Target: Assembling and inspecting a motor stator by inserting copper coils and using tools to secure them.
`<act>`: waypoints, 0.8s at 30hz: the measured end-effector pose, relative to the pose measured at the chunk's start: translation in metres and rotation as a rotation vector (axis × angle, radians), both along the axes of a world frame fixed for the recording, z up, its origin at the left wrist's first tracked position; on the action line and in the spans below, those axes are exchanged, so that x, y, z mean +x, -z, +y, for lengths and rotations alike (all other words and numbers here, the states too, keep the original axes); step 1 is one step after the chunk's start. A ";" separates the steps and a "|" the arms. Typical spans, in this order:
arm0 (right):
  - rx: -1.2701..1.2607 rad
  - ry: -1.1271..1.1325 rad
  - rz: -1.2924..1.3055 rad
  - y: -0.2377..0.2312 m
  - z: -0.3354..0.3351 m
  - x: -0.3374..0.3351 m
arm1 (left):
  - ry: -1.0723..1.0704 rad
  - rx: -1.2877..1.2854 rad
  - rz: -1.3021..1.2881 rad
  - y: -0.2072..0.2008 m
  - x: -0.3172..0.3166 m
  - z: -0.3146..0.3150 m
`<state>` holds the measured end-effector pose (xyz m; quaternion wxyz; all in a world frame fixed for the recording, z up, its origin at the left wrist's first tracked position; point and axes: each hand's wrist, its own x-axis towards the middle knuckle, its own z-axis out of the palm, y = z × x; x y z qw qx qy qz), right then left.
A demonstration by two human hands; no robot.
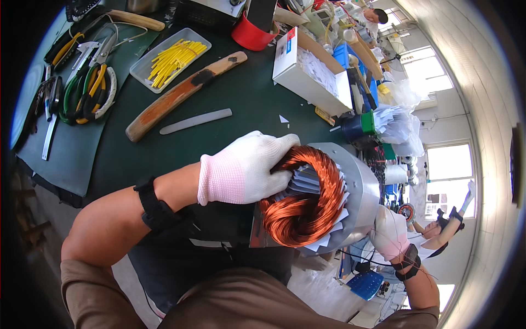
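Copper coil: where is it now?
In the head view, the copper coil is right of centre, protruding from the grey cylinder, with the left hand at its upper left.

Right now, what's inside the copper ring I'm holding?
Pale grey strips show inside the copper ring; thick wire covers its lower part, so what lies beneath can't be seen.

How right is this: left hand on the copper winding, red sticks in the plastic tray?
Not the colour: the head view shows yellow sticks in the plastic tray, not red. The left hand is indeed on the copper winding.
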<state>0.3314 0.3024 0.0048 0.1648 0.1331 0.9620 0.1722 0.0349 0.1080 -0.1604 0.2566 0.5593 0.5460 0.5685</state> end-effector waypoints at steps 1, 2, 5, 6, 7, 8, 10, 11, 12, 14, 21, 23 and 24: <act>-0.002 0.006 0.037 0.004 0.005 0.006 | 0.001 0.002 0.003 0.000 0.000 0.001; -0.002 0.005 0.036 0.005 0.011 0.009 | 0.003 -0.005 0.008 -0.001 0.001 0.002; -0.005 -0.029 0.007 0.006 0.019 0.010 | -0.015 -0.004 0.033 -0.001 0.003 0.003; -0.022 -0.042 0.004 0.003 0.017 0.006 | -0.031 0.006 0.056 0.000 0.003 0.003; -0.038 -0.056 0.002 0.004 0.017 0.002 | -0.034 -0.001 0.057 0.000 0.003 0.002; -0.040 -0.054 0.001 0.007 0.018 0.000 | -0.029 -0.008 0.064 0.000 0.003 0.001; -0.132 -0.019 -0.055 0.014 0.021 -0.003 | -0.021 -0.018 0.071 0.000 0.004 0.002; -0.139 -0.017 -0.057 0.018 0.017 -0.008 | -0.043 -0.003 0.073 0.001 0.005 0.001; -0.205 0.010 -0.004 0.014 0.005 -0.017 | -0.061 0.031 0.072 0.001 0.004 0.001; -0.281 0.034 0.050 0.013 -0.007 -0.026 | -0.052 0.034 0.068 0.000 0.004 0.002; -0.289 0.040 -0.056 0.022 -0.007 -0.029 | -0.087 -0.001 0.115 0.002 0.008 0.000; -0.306 0.039 0.082 0.023 -0.004 -0.024 | -0.091 0.003 0.111 0.004 0.007 -0.002; -0.307 0.046 0.076 0.021 -0.005 -0.021 | -0.103 0.003 0.112 0.004 0.006 -0.002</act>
